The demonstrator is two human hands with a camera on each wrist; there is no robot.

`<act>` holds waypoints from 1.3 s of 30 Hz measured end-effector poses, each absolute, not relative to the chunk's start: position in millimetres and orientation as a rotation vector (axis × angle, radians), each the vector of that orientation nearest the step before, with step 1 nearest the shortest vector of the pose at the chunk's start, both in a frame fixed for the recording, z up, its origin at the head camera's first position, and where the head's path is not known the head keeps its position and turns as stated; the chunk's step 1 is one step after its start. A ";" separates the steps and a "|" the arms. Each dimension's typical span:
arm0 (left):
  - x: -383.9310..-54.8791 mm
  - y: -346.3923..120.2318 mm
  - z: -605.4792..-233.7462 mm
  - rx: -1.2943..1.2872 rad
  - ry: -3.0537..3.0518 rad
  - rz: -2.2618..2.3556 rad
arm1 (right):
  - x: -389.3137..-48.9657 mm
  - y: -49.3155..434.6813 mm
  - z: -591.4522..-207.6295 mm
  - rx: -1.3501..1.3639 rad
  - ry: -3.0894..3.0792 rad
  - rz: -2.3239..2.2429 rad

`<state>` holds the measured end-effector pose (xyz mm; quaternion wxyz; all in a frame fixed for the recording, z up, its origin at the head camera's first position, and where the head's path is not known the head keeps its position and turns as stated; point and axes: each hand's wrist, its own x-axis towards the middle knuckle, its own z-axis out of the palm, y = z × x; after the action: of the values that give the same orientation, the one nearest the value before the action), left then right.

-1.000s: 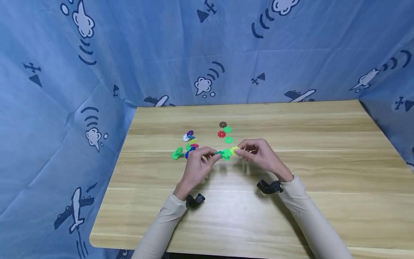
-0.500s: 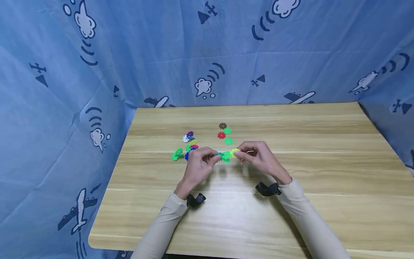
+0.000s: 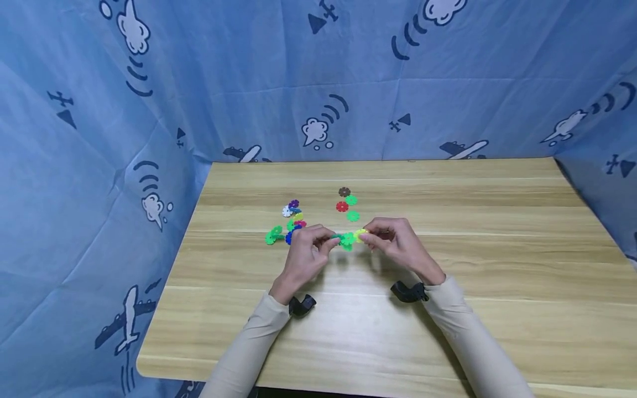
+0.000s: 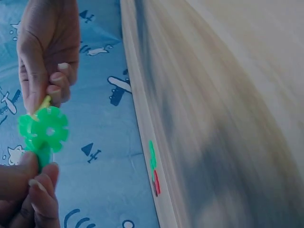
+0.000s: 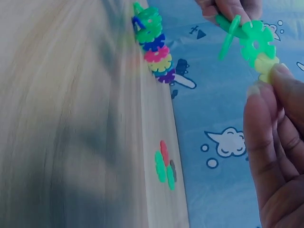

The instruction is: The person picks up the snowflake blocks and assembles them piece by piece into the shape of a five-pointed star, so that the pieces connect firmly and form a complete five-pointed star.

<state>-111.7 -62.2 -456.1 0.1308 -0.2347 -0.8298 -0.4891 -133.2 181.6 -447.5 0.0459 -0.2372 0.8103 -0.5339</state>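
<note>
Between my hands, above the table, is a small cluster of green notched plastic discs (image 3: 348, 239), slotted into one another at angles. My left hand (image 3: 309, 251) pinches a darker green disc at the cluster's left end. With thumb and fingertips my right hand (image 3: 398, 243) pinches a yellow notched disc (image 5: 266, 67), its edge overlapping a green disc (image 5: 257, 43) in the right wrist view. From the left wrist, a green disc (image 4: 50, 129) faces the camera and hides most of the yellow one.
Left of my hands on the wooden table (image 3: 478, 326) lies a joined group of several notched discs (image 3: 297, 217), partly behind my left hand. Farther back lie loose discs: a brown one (image 3: 344, 192), a red one (image 3: 342, 206) and two green ones (image 3: 353, 215). A blue patterned cloth (image 3: 348, 72) hangs behind.
The yellow disc has tilted flatter and shifted slightly towards the green cluster along with my right hand. My left hand keeps its pinch almost in place.
</note>
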 end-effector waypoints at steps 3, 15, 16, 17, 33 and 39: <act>-111.6 -62.3 -457.4 -0.678 -2.412 -1.405 | -133.3 180.5 -448.7 -0.743 2.504 -1.609; -111.6 -61.9 -461.0 -0.671 -2.414 -1.404 | -133.2 176.2 -456.5 -0.772 2.507 -1.624; -111.9 -62.3 -460.9 -0.672 -2.416 -1.406 | -133.3 176.3 -456.7 -0.769 2.503 -1.626; -112.2 -63.0 -460.5 -0.673 -2.418 -1.410 | -133.4 176.6 -456.5 -0.765 2.503 -1.627; -115.0 -71.4 -451.3 -0.639 -2.621 -1.248 | -133.8 177.6 -448.6 -0.686 2.519 -1.573; -118.0 -66.0 -446.4 -0.624 -2.514 -1.263 | -136.7 173.3 -441.8 -0.732 2.578 -1.502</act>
<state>-118.0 -66.0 -446.4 0.1297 -0.2148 -0.8650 -0.4345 -136.7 173.3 -441.8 0.0349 -0.2381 0.8386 -0.4888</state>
